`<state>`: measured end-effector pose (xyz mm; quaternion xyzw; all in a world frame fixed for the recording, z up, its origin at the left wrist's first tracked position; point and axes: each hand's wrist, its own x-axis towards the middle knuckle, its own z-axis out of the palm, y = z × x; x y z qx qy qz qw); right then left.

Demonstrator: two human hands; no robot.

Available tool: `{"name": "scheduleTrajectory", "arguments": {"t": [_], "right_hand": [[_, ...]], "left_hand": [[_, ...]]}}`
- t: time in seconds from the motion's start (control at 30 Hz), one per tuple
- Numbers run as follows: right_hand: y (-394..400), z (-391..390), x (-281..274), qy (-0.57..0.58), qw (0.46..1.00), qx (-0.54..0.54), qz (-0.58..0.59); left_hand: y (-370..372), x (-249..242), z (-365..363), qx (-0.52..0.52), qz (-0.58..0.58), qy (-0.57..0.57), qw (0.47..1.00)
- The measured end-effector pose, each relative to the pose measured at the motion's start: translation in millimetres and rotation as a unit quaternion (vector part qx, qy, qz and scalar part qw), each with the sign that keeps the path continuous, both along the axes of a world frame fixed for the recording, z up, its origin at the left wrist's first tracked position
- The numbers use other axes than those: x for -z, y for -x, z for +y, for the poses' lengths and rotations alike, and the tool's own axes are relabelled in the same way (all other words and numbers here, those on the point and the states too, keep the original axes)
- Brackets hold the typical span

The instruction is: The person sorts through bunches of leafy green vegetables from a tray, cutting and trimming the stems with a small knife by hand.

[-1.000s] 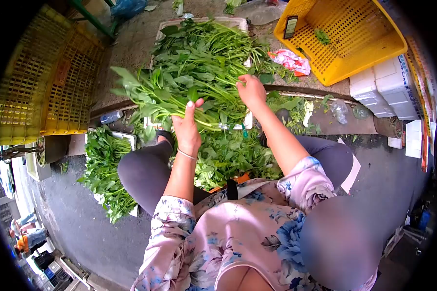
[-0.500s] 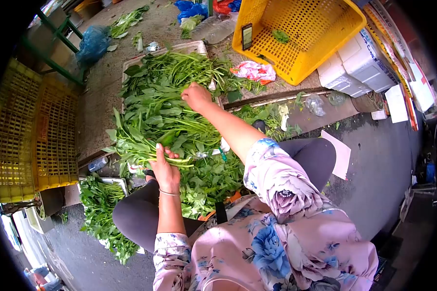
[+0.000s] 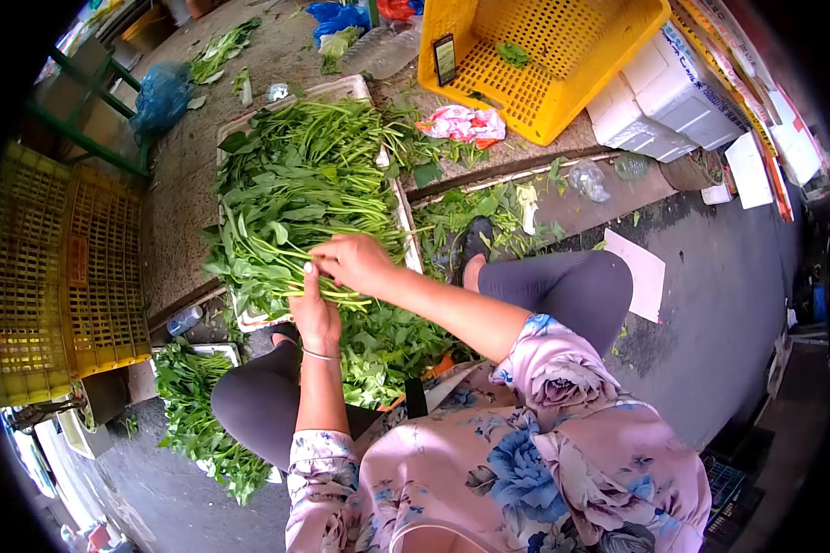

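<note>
Leafy green stems [image 3: 309, 198] lie in rows in a white foam tray [image 3: 404, 217] in front of me. My left hand [image 3: 314, 309] is wrapped round a bunch of stems [image 3: 258, 267] over the tray's near part, leaves toward the left and cut ends toward the right. Right beside it, my right hand [image 3: 352, 263] has its fingers pressed together at the top of this bunch; what its fingertips hold is too small to tell. Between my legs, below the hands, is another heap of greens [image 3: 387, 346].
A yellow crate [image 3: 563, 74] with a phone [image 3: 444, 60] stands at the upper right, beside white foam boxes [image 3: 650, 101]. More yellow crates [image 3: 106, 267] are at the left. Another batch of greens [image 3: 194, 387] sits at the lower left. A blue bag [image 3: 161, 100] lies upper left.
My right hand has moved from the middle of the tray down and left to the bunch in my left hand. The view has shifted slightly.
</note>
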<state>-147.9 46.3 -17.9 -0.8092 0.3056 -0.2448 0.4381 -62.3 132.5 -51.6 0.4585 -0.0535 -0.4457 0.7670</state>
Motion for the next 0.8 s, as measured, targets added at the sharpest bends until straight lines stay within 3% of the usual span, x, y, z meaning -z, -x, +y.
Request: {"name": "scheduleTrajectory", "arguments": {"t": [0.03,0.13,0.2,0.3,0.33,0.43,0.53,0.57,0.63,0.67,0.7,0.8], "right_hand": [[2.5,6.5,5.8,0.079,0.997,0.004,-0.023],[7.9,17.6,13.1,0.05,0.998,0.015,-0.03],[14.1,19.8,14.5,-0.091,0.995,0.026,-0.037],[25.6,27.3,16.9,-0.153,0.976,0.124,-0.097],[32.1,27.1,20.7,-0.062,0.983,0.14,-0.102],[66.5,28.2,37.5,-0.087,0.988,0.105,0.076],[94.7,36.6,48.5,-0.132,0.943,0.109,0.286],[95.3,35.8,47.7,-0.133,0.942,0.11,0.288],[90.0,34.3,45.7,-0.189,0.961,0.141,0.145],[81.7,39.6,44.5,-0.27,0.95,0.151,0.04],[71.9,43.7,49.8,-0.282,0.944,0.169,-0.04],[39.9,52.6,19.0,-0.437,0.852,0.195,-0.211]], "left_hand": [[2.3,0.6,-1.9,-0.013,-0.016,0.007,1.0],[5.1,-0.4,-2.2,-0.013,-0.021,-0.015,1.0],[3.3,1.3,-1.7,0.006,-0.047,-0.023,0.999],[4.5,1.6,-3.5,0.026,-0.085,-0.014,0.996],[4.8,-0.3,-3.6,-0.002,-0.068,-0.034,0.997],[-1.4,-8.4,-3.1,-0.051,-0.038,-0.05,0.997],[-5.0,-19.6,-0.9,-0.046,-0.03,-0.041,0.998],[-2.8,-21.1,-0.8,-0.045,-0.027,-0.043,0.998],[1.5,-23.7,-1.1,-0.05,-0.011,-0.02,0.998],[3.1,-26.7,-0.8,-0.042,-0.005,-0.022,0.999],[3.4,-25.5,-1.0,-0.04,-0.007,-0.021,0.999],[7.1,-20.9,-2.0,-0.04,-0.024,0.001,0.999]]}}
